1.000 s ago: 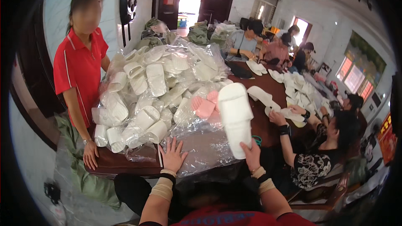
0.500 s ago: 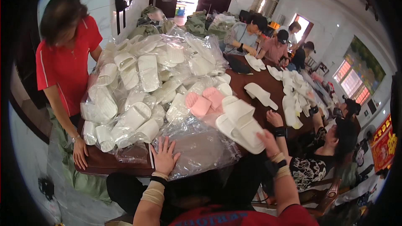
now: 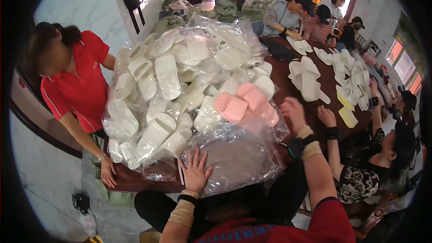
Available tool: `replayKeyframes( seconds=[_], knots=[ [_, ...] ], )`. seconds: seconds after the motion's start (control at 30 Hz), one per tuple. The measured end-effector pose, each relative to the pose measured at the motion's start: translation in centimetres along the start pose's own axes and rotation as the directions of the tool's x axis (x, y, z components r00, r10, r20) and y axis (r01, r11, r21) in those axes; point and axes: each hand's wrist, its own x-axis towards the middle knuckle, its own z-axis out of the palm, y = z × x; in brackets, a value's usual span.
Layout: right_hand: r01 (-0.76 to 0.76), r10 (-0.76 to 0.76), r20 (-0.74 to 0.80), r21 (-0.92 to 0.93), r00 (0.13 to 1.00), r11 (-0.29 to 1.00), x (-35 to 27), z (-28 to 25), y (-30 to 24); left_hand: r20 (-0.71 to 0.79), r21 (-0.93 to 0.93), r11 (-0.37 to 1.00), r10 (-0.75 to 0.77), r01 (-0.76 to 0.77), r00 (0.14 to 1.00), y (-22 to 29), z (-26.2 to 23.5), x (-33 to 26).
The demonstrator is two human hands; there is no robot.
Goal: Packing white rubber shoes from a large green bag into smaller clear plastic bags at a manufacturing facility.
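My left hand (image 3: 196, 171) lies flat, fingers spread, on a sheet of clear plastic bag (image 3: 238, 162) at the near edge of the dark wooden table (image 3: 135, 182). My right hand (image 3: 292, 110) hovers above the table with fingers apart and holds nothing. Just beyond it a pair of white slippers (image 3: 308, 80) lies on the table. A pair of pink slippers (image 3: 246, 104) rests on the plastic left of my right hand. A big heap of bagged white slippers (image 3: 166, 85) fills the table's left half.
A person in a red shirt (image 3: 78, 87) stands at the left with a hand (image 3: 108, 172) on the table corner. A seated person's hand (image 3: 326, 117) reaches in from the right. More white slippers (image 3: 348, 74) and several people sit along the far side.
My right hand held a pair of white slippers up, swung right and let go; the pair now lies on the table. My left hand stayed on the plastic.
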Motion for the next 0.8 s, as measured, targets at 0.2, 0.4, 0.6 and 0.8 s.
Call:
replayKeyframes(
  seconds=[0.2,0.4,0.6,0.8],
  knots=[
    [-0.471,0.457,0.123,0.129,0.881,0.873,2.5,8.9,3.7,0.016,-0.019,1.0,0.011,-0.011,1.0,0.4,0.7,-0.4],
    [0.212,-0.211,0.026,-0.015,0.977,0.977,2.1,9.6,-3.6,0.027,0.0,1.0,0.004,-0.004,1.0,0.0,1.2,-0.9],
    [0.245,-0.24,0.081,-0.059,0.967,0.968,-5.1,7.9,-19.3,-0.023,-0.021,1.0,0.018,-0.019,1.0,0.2,0.5,0.0],
    [0.096,-0.07,0.368,-0.053,0.927,0.994,-9.7,8.4,-17.5,-0.023,-0.056,0.998,0.011,-0.012,1.0,-0.5,1.3,-0.5]
  ],
)
